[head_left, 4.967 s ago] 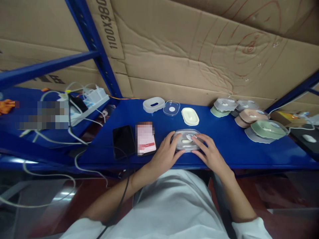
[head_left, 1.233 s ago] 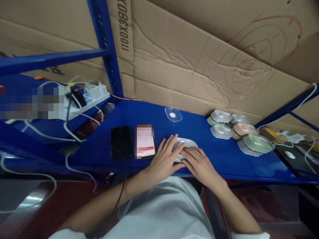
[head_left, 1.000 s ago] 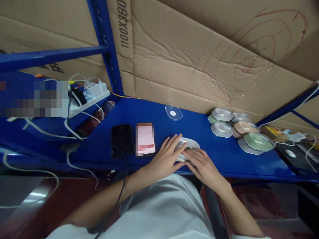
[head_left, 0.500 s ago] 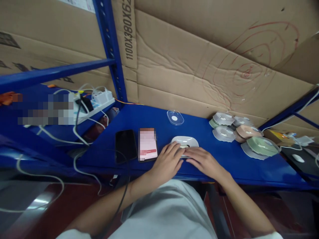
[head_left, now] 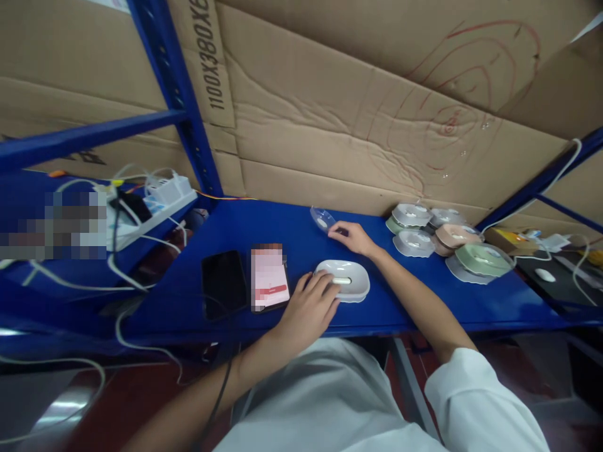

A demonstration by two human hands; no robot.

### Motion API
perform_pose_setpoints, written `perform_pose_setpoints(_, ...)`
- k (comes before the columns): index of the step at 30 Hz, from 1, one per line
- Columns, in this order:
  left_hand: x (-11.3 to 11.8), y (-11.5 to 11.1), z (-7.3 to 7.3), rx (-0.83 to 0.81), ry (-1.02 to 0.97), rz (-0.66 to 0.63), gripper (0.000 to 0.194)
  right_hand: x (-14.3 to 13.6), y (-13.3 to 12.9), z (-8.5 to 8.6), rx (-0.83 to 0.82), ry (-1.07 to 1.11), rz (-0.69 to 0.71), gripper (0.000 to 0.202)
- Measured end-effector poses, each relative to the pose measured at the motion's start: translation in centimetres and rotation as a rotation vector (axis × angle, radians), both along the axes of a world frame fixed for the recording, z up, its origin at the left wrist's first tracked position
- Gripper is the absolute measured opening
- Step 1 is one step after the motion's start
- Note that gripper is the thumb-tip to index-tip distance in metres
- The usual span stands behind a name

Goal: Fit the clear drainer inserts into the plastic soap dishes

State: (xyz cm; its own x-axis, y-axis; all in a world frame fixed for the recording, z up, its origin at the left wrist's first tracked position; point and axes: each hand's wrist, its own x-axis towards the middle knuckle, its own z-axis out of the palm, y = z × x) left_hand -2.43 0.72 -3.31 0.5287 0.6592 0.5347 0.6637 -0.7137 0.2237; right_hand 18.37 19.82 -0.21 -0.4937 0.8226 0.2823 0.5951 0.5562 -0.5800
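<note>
A white oval soap dish (head_left: 357,288) with a slot in its middle lies on the blue table near the front edge. My left hand (head_left: 311,300) rests on its left side, fingers stretched over the rim. Farther back, my right hand (head_left: 354,237) pinches the right edge of a clear plastic tray (head_left: 320,217) with a white round spot on it. The tray is tilted, its right side raised off the table.
A black phone (head_left: 223,284) and a phone with a lit screen (head_left: 270,279) lie left of the dish. Stacked dishes in green (head_left: 481,258), pink (head_left: 458,235) and grey (head_left: 413,242) stand at the right. Cables and a power strip (head_left: 160,207) are at the left; cardboard (head_left: 306,125) forms the back.
My right hand has left the white soap dish, reached back and taken hold of the clear tray, tipping it up. My left hand has stayed at the dish. The view has shifted slightly.
</note>
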Motion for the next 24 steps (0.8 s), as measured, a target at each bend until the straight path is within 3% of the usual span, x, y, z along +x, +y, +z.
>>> perform_pose_setpoints(5,0.1,0.1,-0.1,-0.012,-0.008,0.001,0.021,4.5,-2.5,-1.4,-0.130,0.419,-0.273,0.060)
perform_pose_setpoints(8,0.1,0.1,-0.1,-0.021,-0.008,0.004,0.022,7.2,-3.4,-1.4,-0.164,0.342,-0.460,0.064)
perform_pose_setpoints(10,0.1,0.1,-0.1,-0.024,0.003,0.008,0.022,8.4,-4.0,-1.0,-0.127,0.220,-0.501,0.058)
perform_pose_setpoints(12,0.1,0.1,-0.1,-0.028,0.011,0.008,0.022,9.0,-4.7,-0.5,-0.060,0.143,-0.411,0.054)
perform_pose_setpoints(15,0.1,0.0,-0.3,-0.050,-0.035,0.022,0.024,9.1,-5.4,0.2,-0.013,-0.026,-0.087,0.066)
perform_pose_setpoints(17,0.1,0.0,-0.4,-0.063,-0.094,0.060,0.027,8.9,-5.5,0.2,-0.014,-0.151,0.027,0.071)
perform_pose_setpoints(21,0.1,0.0,-0.4,-0.080,-0.140,0.113,0.038,8.5,-5.4,0.3,0.123,-0.309,-0.149,0.065)
perform_pose_setpoints(24,0.2,0.0,-0.4,-0.088,-0.147,0.116,0.048,8.3,-6.1,1.3,0.155,-0.209,-0.142,0.047)
